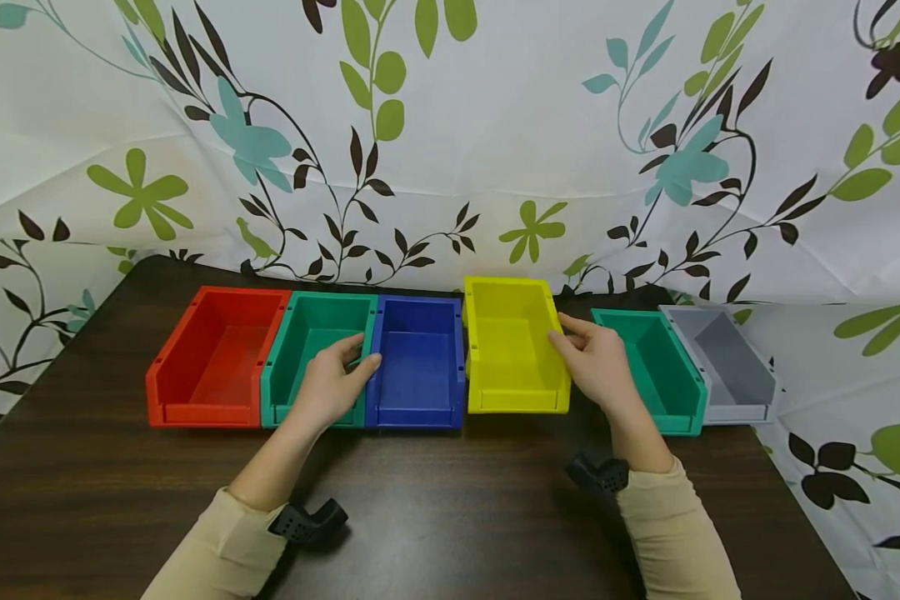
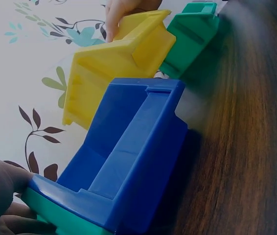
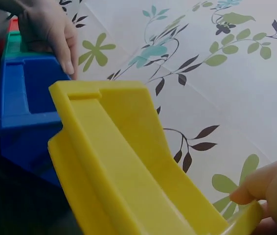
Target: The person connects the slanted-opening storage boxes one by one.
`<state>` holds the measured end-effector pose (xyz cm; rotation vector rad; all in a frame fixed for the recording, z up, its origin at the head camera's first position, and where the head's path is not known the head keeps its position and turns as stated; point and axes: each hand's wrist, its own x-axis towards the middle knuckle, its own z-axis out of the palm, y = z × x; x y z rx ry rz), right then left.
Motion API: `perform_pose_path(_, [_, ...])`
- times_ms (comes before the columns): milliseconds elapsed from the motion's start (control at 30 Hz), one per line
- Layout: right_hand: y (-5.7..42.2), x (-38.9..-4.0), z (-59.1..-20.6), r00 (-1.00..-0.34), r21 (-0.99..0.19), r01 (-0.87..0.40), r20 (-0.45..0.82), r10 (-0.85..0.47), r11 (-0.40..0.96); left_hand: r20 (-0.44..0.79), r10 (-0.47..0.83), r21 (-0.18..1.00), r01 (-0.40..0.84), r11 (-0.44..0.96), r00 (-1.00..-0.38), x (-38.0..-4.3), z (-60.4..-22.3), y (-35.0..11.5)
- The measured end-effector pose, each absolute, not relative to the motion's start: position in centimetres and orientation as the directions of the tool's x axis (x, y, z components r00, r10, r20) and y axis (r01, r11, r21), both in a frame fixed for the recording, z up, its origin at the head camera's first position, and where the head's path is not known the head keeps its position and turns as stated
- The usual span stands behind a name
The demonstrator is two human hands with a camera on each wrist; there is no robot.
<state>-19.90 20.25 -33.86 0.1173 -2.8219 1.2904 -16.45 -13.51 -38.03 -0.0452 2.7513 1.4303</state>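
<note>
The person's right grip is pinching the right rim of the yellow open-front plastic bin, with no gap beyond the thickness of the wall. This bin is sitting just beside the dark-blue plastic bin and apart from the right-hand green plastic bin; it is seemingly hanging a little above the brown wood-grain bench. The left grip is resting half curled where the blue bin is meeting the left-hand green plastic bin; whether it is truly squeezing the walls, I cannot tell.

My judgement is that the work is the placing of the yellow bin. Because only one side is being held, the free side may be sagging, so the wrist should be keeping the base level. The left grip should be steadying the neighbours lightly, and the yellow bin should be going straight down, its base not catching on the blue rim.

The head view is showing the whole row, also the red plastic bin and the grey plastic bin at the ends. The left wrist view is revealing the yellow bin's outer front and side, while the right wrist view is showing the pinching fingers closely.
</note>
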Motion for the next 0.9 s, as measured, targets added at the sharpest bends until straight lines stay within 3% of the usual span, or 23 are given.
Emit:
perform_pose_path(300, [20.5,-19.7,-33.6,-0.996,-0.718,-0.088,0.047,-0.079,0.691,-0.038,-0.003,0.817,-0.033,0.576,-0.999,-16.4,-37.9,-13.6])
perform_pose_path(467, [20.2,-19.7,-33.5,-0.990,-0.710,-0.140,0.122,-0.076,0.691,-0.032,-0.010,0.820,-0.032,0.572,-0.999,-16.4,-38.1,-13.6])
perform_pose_path(600, [19.5,-19.3,-33.5,-0.961,-0.659,-0.232,0.267,-0.066,0.715,-0.027,-0.015,0.826,-0.030,0.563,-1.000,-16.4,-38.2,-13.6])
perform_pose_path(767, [17.9,-18.8,-33.6,-0.844,-0.516,-0.449,0.513,-0.157,0.729,-0.020,-0.014,0.832,-0.024,0.554,-1.000,-16.3,-38.3,-13.5])
perform_pose_path(900, [16.3,-19.1,-33.3,-0.830,-0.484,-0.532,0.461,-0.314,0.695,-0.010,-0.011,0.836,-0.015,0.549,-1.000,-16.3,-38.4,-13.6])
